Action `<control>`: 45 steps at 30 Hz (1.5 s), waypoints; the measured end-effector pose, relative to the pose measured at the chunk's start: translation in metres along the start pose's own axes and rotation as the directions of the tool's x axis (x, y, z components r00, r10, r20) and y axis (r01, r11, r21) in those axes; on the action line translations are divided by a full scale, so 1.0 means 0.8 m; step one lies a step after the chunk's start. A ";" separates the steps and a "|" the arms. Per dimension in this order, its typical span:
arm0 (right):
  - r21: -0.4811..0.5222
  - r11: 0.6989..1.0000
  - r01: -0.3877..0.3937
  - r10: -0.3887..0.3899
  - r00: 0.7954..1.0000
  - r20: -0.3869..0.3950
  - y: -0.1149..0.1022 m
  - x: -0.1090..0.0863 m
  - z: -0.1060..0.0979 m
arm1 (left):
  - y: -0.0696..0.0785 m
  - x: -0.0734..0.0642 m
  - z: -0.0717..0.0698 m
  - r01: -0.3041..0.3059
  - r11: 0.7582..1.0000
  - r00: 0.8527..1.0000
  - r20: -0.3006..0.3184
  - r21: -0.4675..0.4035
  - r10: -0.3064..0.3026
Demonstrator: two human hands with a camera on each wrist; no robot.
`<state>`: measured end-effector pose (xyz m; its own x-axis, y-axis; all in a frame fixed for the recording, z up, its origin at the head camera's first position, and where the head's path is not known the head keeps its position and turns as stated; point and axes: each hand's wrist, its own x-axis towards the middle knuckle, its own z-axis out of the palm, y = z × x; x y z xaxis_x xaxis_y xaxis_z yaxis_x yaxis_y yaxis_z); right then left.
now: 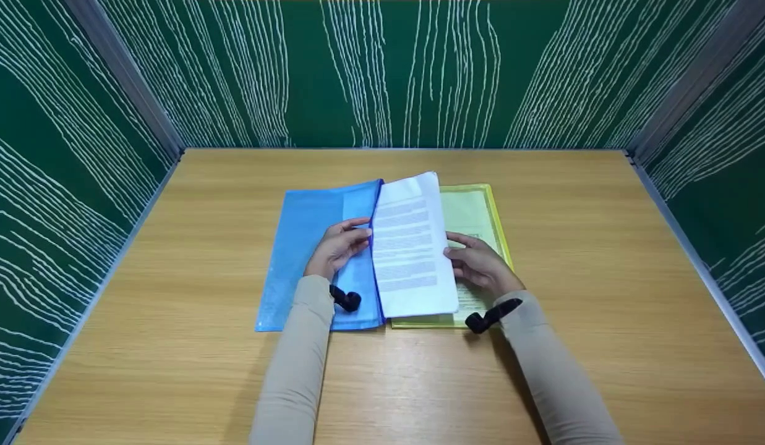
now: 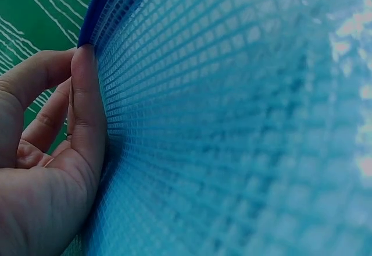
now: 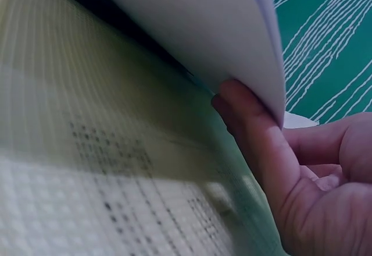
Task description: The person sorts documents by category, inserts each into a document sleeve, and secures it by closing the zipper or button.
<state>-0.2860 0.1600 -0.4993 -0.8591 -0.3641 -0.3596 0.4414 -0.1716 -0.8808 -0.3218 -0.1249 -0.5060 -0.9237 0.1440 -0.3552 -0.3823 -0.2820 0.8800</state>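
Observation:
A blue mesh document pouch (image 1: 314,216) with a dark blue edge lies at the left, its right edge lifted. My left hand (image 1: 340,247) pinches that edge between thumb and fingers; in the left wrist view the fingertips (image 2: 85,55) grip right at the dark blue trim. White printed papers (image 1: 410,247) reach out from the pouch's edge, their left side hidden by it. My right hand (image 1: 478,262) pinches their right edge, with fingers under the sheets in the right wrist view. Beneath the papers lies a yellow-edged mesh pouch (image 1: 481,210) with a printed sheet inside.
Both pouches lie on a wooden table (image 1: 574,235). Green panels (image 1: 407,74) with white wavy lines stand at the back and both sides, joined by grey corner posts (image 1: 135,80). A black wrist camera (image 1: 351,301) hangs over the blue pouch.

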 end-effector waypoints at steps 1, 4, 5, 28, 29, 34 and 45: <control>-0.004 1.000 0.001 -0.001 1.000 -0.001 0.000 0.001 0.001 | 0.000 0.000 0.000 0.000 1.000 1.000 0.002 0.002 0.000; -0.024 1.000 0.003 -0.003 1.000 0.001 0.000 0.002 0.007 | 0.000 0.000 -0.001 0.005 1.000 1.000 -0.001 -0.001 -0.005; -0.030 1.000 0.005 -0.005 1.000 0.000 0.000 0.002 0.009 | 0.001 0.000 -0.001 0.005 1.000 1.000 0.000 -0.003 -0.005; -0.042 0.999 -0.006 0.007 1.000 0.020 0.006 0.014 0.036 | 0.004 -0.002 0.001 0.011 0.999 1.000 0.030 -0.030 -0.010; -0.043 0.999 -0.005 0.006 1.000 0.025 0.007 0.015 0.037 | 0.005 -0.002 0.001 0.010 1.000 0.999 0.031 -0.029 -0.009; -0.044 0.999 -0.007 0.008 1.000 0.030 0.008 0.018 0.042 | 0.005 -0.002 0.002 0.011 1.000 0.999 0.035 -0.027 -0.010; -0.077 0.997 -0.001 0.002 1.000 0.008 0.012 0.022 0.052 | 0.006 -0.004 0.004 0.004 1.000 0.999 0.042 -0.021 -0.003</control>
<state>-0.2859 0.1141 -0.5014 -0.8561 -0.3721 -0.3587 0.4211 -0.0998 -0.9015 -0.3208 -0.1238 -0.4994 -0.9204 0.1844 -0.3448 -0.3868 -0.3007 0.8718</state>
